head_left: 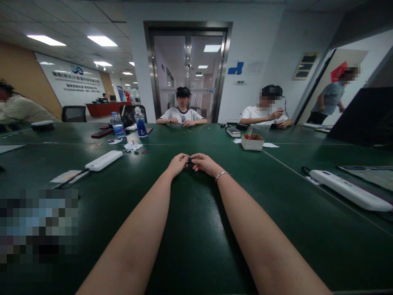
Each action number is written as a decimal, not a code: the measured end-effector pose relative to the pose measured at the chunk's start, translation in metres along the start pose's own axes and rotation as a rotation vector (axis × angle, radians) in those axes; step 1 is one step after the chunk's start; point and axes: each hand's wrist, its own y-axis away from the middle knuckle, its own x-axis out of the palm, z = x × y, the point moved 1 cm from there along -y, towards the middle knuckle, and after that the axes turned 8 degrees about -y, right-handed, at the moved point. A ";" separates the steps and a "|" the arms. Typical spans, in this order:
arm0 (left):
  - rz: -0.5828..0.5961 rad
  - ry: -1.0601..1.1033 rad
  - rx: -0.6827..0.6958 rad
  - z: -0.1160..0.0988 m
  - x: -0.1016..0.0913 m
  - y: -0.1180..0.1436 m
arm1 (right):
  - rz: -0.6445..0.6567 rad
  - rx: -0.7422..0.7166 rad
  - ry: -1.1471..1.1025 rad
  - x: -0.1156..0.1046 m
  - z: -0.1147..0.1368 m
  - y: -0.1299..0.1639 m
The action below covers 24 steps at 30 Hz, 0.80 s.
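Both hands meet in the middle of the green counter (196,229), the left hand (177,164) and right hand (204,162) pinching a small dark thing (189,161) between their fingertips, so it is best to hold it gently and low.

One head-worn camera looks forward and slightly down along the green tabletop (196,229), both forearms stretching toward twelve o'clock.

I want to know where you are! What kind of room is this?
Probably an office meeting room. People sit around a big green table, glass double doors stand behind them, and a reception desk shows at the far left. Both hands, left hand and right hand, pinch a small dark object.
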 end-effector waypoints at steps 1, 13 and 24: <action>0.004 -0.002 -0.001 0.001 0.000 0.000 | 0.012 -0.008 -0.027 0.000 0.001 0.001; 0.010 -0.004 -0.008 -0.007 -0.001 0.004 | -0.016 -0.017 -0.014 -0.002 -0.002 -0.001; 0.010 -0.010 -0.012 -0.002 0.000 0.002 | 0.002 0.005 -0.048 -0.005 -0.005 -0.003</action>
